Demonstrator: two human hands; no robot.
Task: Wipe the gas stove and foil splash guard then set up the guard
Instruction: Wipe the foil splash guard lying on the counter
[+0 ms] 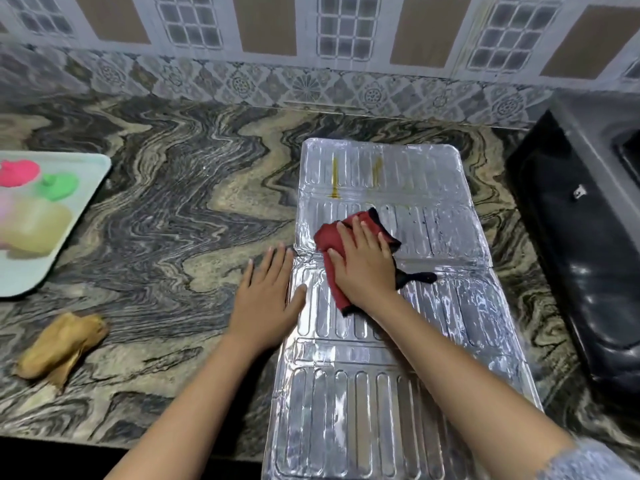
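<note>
The foil splash guard [391, 382] lies unfolded flat on the marble counter, three ribbed panels running from near the wall to the front edge. Yellow-brown streaks mark its far panel. My right hand [365, 263] presses flat on a red and black cloth [329, 237] over the middle panel. My left hand [266, 292] lies flat with fingers spread on the guard's left edge, partly on the counter. The black gas stove [581, 244] stands at the right, cut off by the frame edge.
A pale tray [86, 188] with pink, green and yellow containers sits at the left edge. A crumpled brown cloth or bag [59, 348] lies near the front left. A patterned tiled wall [311, 81] backs the counter [166, 216].
</note>
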